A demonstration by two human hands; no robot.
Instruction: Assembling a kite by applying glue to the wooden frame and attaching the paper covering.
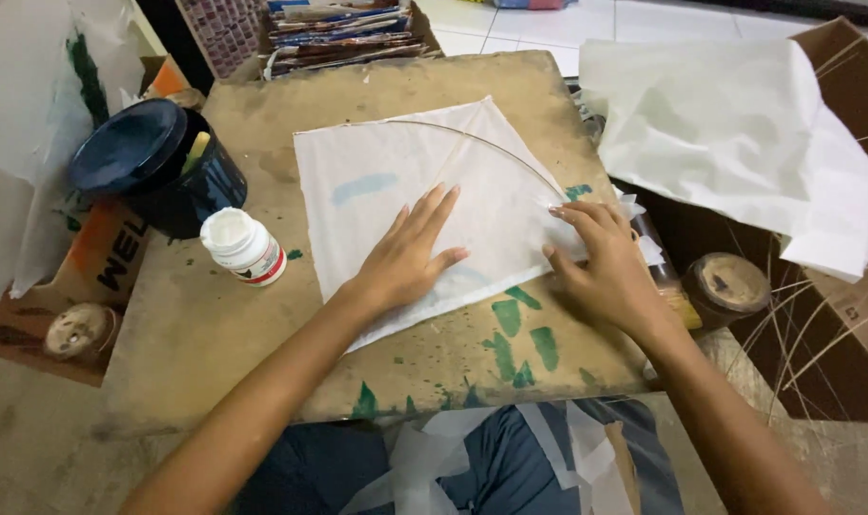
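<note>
A white paper kite (386, 181), diamond-shaped with a thin curved stick and a straight spine stick, lies flat on a worn wooden board (224, 324). My left hand (410, 256) rests flat on the kite's lower middle, fingers spread and pressing the paper down. My right hand (601, 262) sits at the kite's right corner, fingertips pressing the paper edge where the curved stick ends. A faint blue patch marks the paper's upper left.
A white glue bottle (243, 246) and a dark blue tub with its lid (153, 162) stand left of the kite. Loose white paper sheets (729, 133) lie over a cardboard box at right. A round jar (729, 284), thin sticks (815, 334) and stacked paper (343, 29) surround the board.
</note>
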